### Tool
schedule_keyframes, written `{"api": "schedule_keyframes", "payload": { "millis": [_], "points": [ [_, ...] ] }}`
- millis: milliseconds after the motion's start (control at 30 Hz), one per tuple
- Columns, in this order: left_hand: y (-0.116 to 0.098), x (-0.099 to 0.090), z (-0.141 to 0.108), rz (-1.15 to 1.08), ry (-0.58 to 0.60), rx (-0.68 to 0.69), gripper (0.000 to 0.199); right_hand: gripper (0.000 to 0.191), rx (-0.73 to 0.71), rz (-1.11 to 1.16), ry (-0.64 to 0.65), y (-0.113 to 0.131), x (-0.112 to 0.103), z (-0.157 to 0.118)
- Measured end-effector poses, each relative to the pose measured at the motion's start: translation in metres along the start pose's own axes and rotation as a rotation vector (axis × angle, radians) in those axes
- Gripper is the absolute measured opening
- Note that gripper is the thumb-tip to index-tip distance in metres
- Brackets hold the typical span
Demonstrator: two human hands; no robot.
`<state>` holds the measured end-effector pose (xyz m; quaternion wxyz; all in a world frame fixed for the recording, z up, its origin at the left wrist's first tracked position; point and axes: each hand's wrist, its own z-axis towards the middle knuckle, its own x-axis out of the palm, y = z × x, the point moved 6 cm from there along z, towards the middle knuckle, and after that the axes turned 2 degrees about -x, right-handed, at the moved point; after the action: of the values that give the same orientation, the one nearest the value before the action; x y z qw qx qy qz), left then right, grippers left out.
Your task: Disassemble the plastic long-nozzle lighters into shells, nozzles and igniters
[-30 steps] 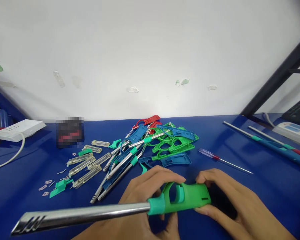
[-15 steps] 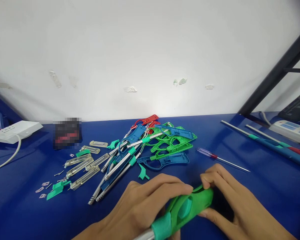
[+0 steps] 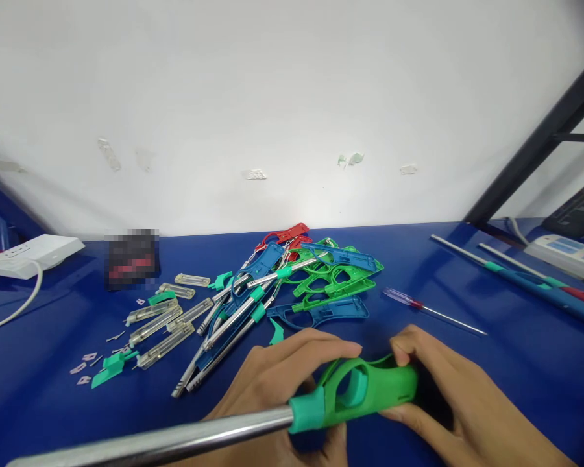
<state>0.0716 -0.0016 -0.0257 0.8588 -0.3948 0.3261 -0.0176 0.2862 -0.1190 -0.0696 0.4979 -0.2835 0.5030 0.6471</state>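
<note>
A long-nosed lighter (image 3: 389, 389) with a green handle, teal collar and trigger, and silver metal tube lies across both hands, its tube pointing to the lower left. My left hand (image 3: 282, 383) is closed around the collar end, fingers over the top and thumb below. At the butt of the handle, my right hand (image 3: 448, 389) pinches between thumb and forefinger. Just beyond the left hand lies a teal trigger piece (image 3: 276, 331), partly covered by the fingers. Behind it are blue handle halves (image 3: 340, 312) and green handle halves (image 3: 338, 282).
Metal lighter tubes (image 3: 233, 321) lie heaped mid-table. Clear fuel tanks (image 3: 165, 344) and small teal parts (image 3: 111, 370) are at left. A screwdriver (image 3: 433, 311) rests at right, before two lighters (image 3: 525, 275) and a power strip (image 3: 569, 256). A white box (image 3: 39, 253) stands far left.
The lighter has swung in my hands, so its metal tube now shows across the lower left. My left hand has shifted slightly left; the parts on the table lie as before.
</note>
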Motion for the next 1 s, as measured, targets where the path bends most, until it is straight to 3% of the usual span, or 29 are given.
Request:
{"api": "schedule_keyframes", "payload": {
  "millis": [67,167,267,367,433,567,767,900,1000],
  "points": [
    [0.002,0.002,-0.003,0.009,-0.027,-0.027,0.053,0.046,0.016,0.001,-0.014,0.003,0.001,-0.001],
    [0.003,0.002,0.002,-0.058,-0.027,0.083,0.058,0.045,0.030,-0.001,-0.017,0.007,0.002,-0.001],
    [0.008,0.005,0.013,-0.254,0.126,0.118,0.063,0.042,0.035,-0.015,-0.015,0.008,0.002,0.001],
    [0.020,0.008,0.020,-0.401,0.289,-0.182,0.056,0.036,0.025,-0.027,-0.042,0.008,-0.001,0.004],
    [0.024,0.007,0.021,-0.467,0.321,-0.368,0.047,0.032,0.018,-0.028,-0.055,0.008,-0.004,0.006],
    [0.025,0.004,0.024,-0.563,0.279,-0.492,0.041,0.030,0.000,-0.051,-0.076,0.010,-0.006,0.008],
    [0.028,0.006,0.020,-0.521,0.312,-0.465,0.042,0.037,0.002,-0.103,-0.170,0.013,-0.014,0.011],
    [0.022,0.013,0.013,-0.552,0.401,-0.478,0.041,0.051,-0.085,-0.140,-0.175,0.018,-0.011,0.009],
    [0.018,0.013,0.013,-0.419,0.410,-0.395,0.030,0.043,-0.187,-0.242,-0.144,0.025,-0.007,0.005]
  ]
}}
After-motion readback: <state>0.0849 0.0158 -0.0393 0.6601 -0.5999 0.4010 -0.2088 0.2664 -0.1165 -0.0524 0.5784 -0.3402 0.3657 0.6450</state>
